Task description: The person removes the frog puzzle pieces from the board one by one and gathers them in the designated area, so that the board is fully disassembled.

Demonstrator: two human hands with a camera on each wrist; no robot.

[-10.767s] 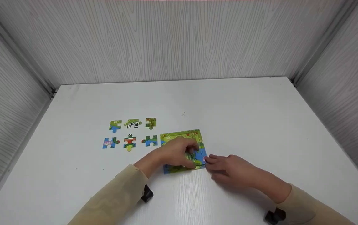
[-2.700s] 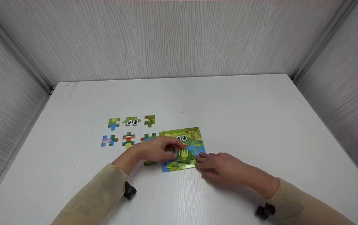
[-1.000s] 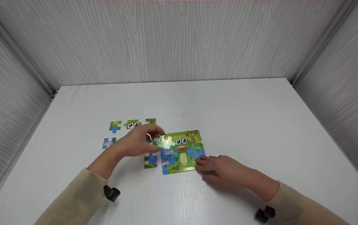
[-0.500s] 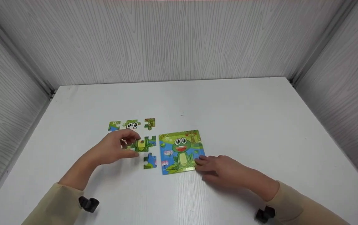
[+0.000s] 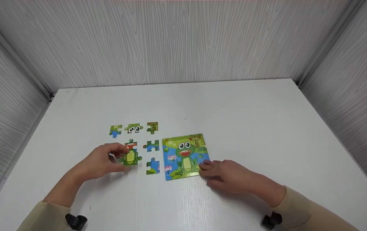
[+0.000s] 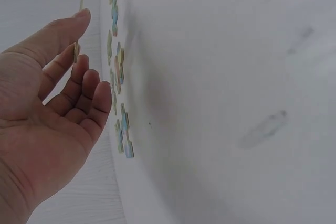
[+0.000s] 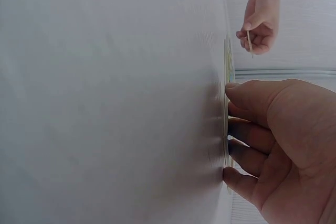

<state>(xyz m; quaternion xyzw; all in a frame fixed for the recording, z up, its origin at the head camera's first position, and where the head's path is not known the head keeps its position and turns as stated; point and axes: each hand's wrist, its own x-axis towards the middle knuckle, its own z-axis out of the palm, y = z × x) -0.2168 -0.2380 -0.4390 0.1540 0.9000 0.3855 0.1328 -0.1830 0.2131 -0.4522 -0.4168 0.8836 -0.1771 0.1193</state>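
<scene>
In the head view my left hand pinches a jigsaw piece showing the frog's green and yellow belly. The left wrist view has this piece edge-on, between thumb and fingertips, above the table. Just behind it lies the red-mouth piece, partly covered. My right hand rests its fingertips at the lower right edge of the square frog puzzle board. From the right wrist, the board appears as a thin line by the fingers.
Loose pieces lie left of the board: an eyes piece, a top-left corner piece, a top-right corner piece, a blue-green piece and a blue corner piece. Another, by my left fingers, is mostly hidden. A wood-grain wall stands behind.
A corner piece came to lie left of the board early on. Since then my left hand has lifted the belly piece off the board and carried it left; the right hand stays at the board.
</scene>
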